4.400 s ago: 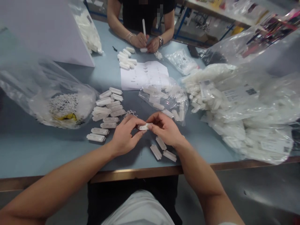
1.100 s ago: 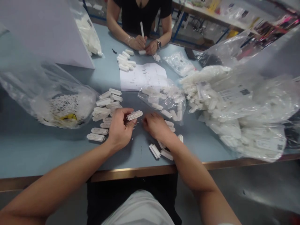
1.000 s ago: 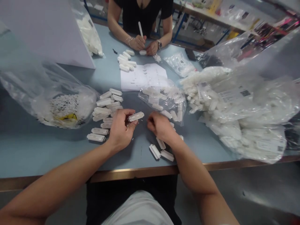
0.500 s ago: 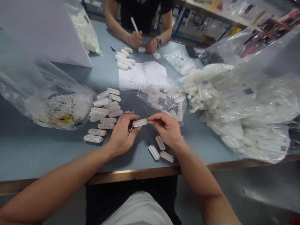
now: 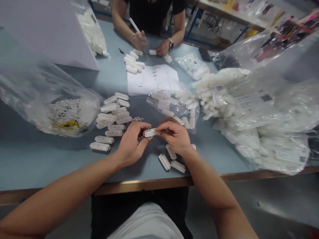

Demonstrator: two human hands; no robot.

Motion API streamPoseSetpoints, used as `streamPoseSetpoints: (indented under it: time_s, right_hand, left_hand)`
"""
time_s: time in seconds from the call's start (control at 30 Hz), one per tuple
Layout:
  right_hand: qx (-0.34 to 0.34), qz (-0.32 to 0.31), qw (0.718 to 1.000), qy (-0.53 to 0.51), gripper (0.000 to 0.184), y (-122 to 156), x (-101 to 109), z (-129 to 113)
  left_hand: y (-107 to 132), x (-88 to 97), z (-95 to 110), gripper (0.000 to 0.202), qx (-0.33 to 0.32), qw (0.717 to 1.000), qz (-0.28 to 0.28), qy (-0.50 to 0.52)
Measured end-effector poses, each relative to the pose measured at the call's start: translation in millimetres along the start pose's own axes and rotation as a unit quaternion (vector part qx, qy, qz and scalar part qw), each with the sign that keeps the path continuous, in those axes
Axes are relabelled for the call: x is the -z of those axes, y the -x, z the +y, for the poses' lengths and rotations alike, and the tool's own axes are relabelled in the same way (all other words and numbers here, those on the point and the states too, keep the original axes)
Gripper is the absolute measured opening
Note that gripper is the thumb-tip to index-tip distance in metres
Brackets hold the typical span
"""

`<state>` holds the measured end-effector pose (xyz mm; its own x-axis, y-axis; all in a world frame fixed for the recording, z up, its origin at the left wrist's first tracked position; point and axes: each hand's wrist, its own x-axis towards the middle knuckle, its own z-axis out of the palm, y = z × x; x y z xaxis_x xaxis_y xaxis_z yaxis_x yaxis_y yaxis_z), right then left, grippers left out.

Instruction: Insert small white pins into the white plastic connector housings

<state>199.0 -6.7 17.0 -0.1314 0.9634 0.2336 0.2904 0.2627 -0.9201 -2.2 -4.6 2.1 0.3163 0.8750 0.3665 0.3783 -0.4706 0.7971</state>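
Between my hands, above the table, is a white slotted plastic connector housing (image 5: 149, 132), lying sideways with rows of small openings facing up. My left hand (image 5: 132, 142) grips its left end between thumb and fingers. At the right end, the pinched fingertips of my right hand (image 5: 174, 134) press against the housing and cover part of it; whatever they pinch is too small to make out. Tiny white pieces (image 5: 138, 118) lie just behind my left hand. Loose housings (image 5: 164, 162) rest on the table below my right wrist.
Several similar housings (image 5: 102, 139) lie in rows on the left. Clear bags hold tiny pieces (image 5: 66, 109) and white parts (image 5: 171, 103); large filled bags (image 5: 259, 113) cover the right side. A printed sheet (image 5: 152, 79) lies mid-table. Opposite, a person's hand (image 5: 139, 40) holds a white pen-like tool.
My right fingertips have shifted slightly left, farther over the housing's right end. The housing has moved a little right. Across the table, the person's hand with the pen-like tool has moved left.
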Motion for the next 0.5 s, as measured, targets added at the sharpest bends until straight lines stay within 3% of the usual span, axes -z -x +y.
streamPoseSetpoints:
  time_s: [0.13, 0.3, 0.5]
  right_hand:
    - [-0.045, -0.029, 0.998, -0.032, 0.003, -1.9, 2.4, -2.9]
    - [-0.14, -0.079, 0.979, -0.125, 0.018, -2.5, 5.1, -5.1]
    - [-0.143, -0.069, 0.981, -0.112, 0.028, -0.7, 4.0, -2.6]
  left_hand:
    - [1.1, -0.1, 0.1, 0.025, 0.001, 1.0, -0.006, 0.002]
    - [0.5, 1.5, 3.8, 0.024, -0.035, 0.999, -0.012, -0.03]
    - [0.6, 2.5, 4.6, 0.023, -0.065, 0.997, -0.016, -0.048]
